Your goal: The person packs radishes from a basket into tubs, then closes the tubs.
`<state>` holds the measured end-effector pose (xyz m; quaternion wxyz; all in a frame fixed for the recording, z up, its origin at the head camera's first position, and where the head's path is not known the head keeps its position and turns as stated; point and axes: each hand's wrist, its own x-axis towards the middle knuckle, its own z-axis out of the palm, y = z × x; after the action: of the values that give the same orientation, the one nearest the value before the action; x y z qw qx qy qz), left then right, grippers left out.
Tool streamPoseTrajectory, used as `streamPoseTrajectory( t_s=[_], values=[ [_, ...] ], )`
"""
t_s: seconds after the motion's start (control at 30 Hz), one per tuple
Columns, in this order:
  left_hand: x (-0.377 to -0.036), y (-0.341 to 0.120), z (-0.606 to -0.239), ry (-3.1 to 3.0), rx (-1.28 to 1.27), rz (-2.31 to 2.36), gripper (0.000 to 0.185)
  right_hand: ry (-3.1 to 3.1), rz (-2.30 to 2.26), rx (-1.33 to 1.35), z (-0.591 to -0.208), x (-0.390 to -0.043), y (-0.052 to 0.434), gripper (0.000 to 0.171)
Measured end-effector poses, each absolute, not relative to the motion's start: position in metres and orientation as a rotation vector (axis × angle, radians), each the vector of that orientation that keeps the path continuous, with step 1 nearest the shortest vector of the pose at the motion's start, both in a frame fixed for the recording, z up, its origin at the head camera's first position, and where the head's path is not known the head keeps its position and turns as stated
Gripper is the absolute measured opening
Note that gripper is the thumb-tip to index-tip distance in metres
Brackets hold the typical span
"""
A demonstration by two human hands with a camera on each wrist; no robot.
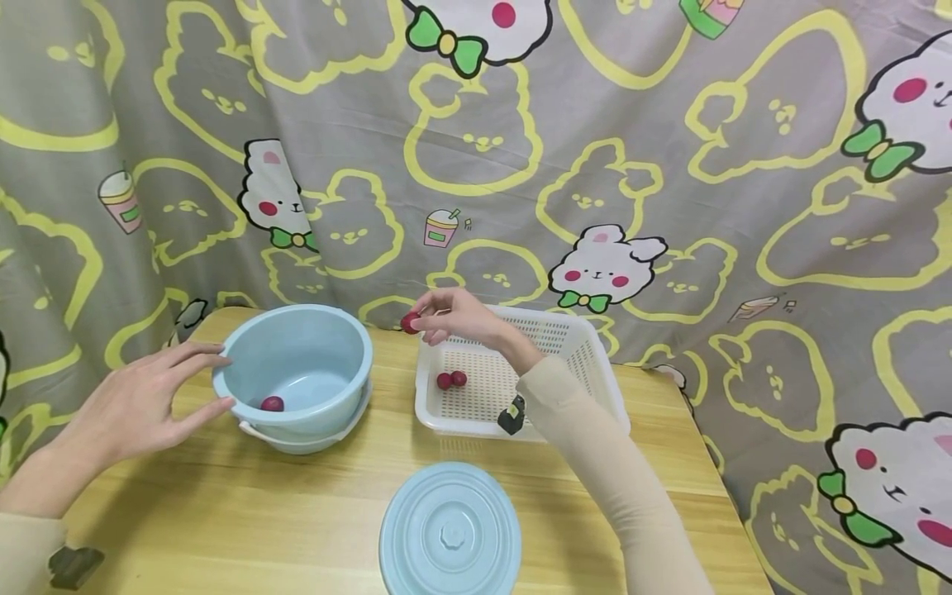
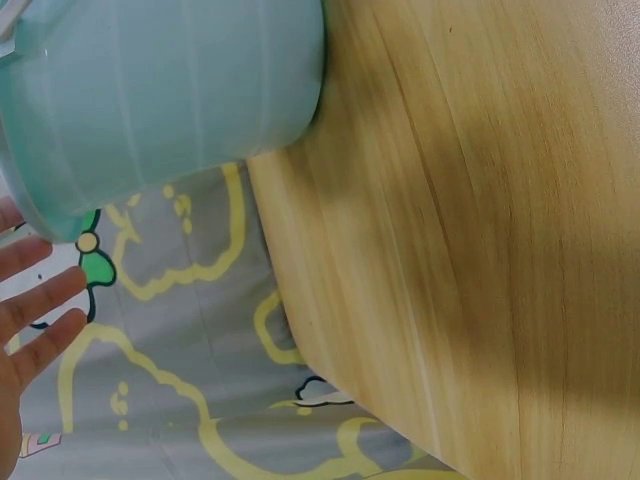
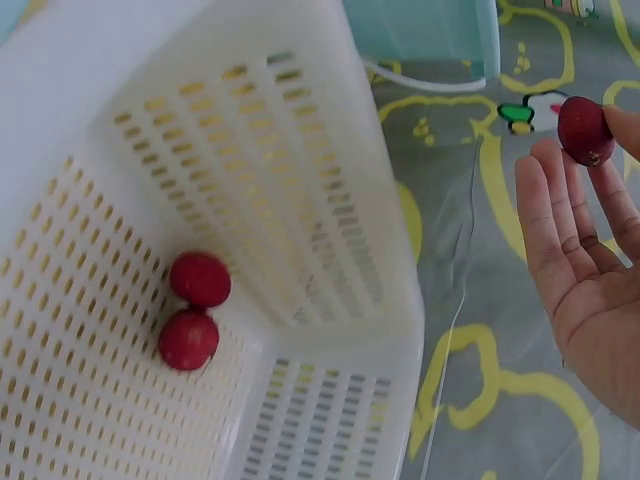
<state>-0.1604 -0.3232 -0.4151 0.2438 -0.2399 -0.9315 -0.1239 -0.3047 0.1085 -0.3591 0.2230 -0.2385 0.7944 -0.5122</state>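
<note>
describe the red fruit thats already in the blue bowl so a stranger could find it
Start at the wooden table and find the light blue bowl at its left, by the left hand. One small red fruit lies on its floor near the front wall. It is alone there, unlike the pair in the white basket.

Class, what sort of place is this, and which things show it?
Probably a home tabletop set-up: a wooden table, a cartoon-print curtain behind it, and a plastic basin and basket.
</note>
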Motion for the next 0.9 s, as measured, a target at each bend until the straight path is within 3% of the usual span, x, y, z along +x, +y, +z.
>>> streamPoseTrajectory(
  t_s=[0.9],
  values=[
    [-0.161,-0.323,-0.415,-2.527,-0.671,-0.329,0.06,2.035,-1.421,-0.791,-0.356,-0.272,0.016,0.026]
  ],
)
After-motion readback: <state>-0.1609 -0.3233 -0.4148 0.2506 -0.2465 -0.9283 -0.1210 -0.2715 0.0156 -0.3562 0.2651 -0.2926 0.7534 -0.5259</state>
